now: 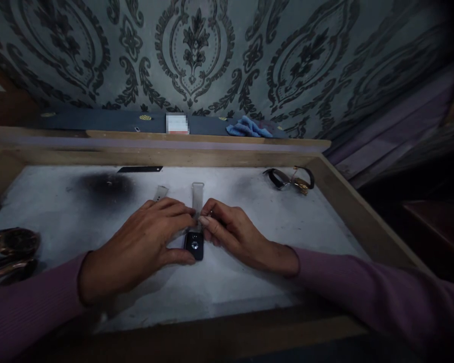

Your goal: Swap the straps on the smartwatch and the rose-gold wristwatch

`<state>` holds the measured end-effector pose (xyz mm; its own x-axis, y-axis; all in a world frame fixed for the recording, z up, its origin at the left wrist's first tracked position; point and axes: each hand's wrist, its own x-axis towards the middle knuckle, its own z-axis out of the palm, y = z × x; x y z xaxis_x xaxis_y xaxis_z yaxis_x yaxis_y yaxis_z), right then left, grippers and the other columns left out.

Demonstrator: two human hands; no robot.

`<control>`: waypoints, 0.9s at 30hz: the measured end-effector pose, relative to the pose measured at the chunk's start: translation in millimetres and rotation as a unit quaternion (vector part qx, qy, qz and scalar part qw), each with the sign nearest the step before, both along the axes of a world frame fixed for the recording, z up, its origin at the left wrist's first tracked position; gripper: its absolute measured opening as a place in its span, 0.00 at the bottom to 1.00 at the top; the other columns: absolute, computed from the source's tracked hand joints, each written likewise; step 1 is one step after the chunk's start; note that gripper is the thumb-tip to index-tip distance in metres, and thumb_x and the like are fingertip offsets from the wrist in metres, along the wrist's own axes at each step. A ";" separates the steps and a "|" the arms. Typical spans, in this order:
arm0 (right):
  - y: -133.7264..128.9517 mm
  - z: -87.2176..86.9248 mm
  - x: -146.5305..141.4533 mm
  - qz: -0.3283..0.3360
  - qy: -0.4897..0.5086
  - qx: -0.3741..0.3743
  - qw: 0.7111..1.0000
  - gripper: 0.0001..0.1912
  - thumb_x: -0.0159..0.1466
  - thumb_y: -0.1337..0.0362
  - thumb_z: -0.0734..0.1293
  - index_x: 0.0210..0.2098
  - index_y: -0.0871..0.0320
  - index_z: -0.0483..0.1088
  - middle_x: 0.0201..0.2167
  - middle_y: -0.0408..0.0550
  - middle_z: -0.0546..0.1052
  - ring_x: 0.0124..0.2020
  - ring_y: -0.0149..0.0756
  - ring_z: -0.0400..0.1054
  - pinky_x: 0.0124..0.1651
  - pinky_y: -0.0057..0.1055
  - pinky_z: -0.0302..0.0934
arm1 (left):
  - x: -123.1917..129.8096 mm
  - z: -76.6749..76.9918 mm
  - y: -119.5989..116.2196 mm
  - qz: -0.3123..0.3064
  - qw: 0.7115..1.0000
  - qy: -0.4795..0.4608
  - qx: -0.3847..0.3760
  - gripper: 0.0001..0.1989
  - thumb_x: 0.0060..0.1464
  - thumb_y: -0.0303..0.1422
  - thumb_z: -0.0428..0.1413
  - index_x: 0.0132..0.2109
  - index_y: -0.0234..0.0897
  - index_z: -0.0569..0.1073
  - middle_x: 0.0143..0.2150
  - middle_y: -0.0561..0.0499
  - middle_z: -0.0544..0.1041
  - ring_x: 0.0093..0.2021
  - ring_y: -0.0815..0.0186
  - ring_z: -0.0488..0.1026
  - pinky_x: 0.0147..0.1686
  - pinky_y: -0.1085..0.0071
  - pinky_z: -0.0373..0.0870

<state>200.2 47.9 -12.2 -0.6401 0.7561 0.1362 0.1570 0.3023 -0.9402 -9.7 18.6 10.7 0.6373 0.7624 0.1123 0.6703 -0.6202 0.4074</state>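
Note:
A dark smartwatch (194,245) lies back side up on the white surface, its round sensor showing. From its far end runs a pale grey watch strap (197,194) with a loop at the tip. My left hand (151,232) steadies the watch, thumb along its near edge and fingers at the strap joint. My right hand (230,229) is closed in a pinch right beside that joint; what it pinches is too small to make out. A second strap piece (161,192) lies just beyond my left fingers, partly hidden by them.
A wooden rim (363,217) borders the tray-like white worktop. Wristwatches (282,179) lie at the far right, and more watches (15,242) at the left near my sleeve. A dark blade (140,169) rests by the back rim. Behind it, a ledge bears a small box (177,123) and a blue cloth (247,127).

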 end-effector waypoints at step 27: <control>-1.5 2.0 -2.0 -0.002 -0.008 0.030 1.000 0.08 0.70 0.63 0.59 0.34 0.57 0.61 0.21 0.37 0.66 0.22 0.26 0.60 0.25 0.24 0.57 | 1.7 0.6 0.1 0.005 1.000 -0.010 -0.014 0.18 0.51 0.40 0.66 0.47 0.40 0.75 0.50 0.49 0.76 0.51 0.57 0.71 0.53 0.57 0.65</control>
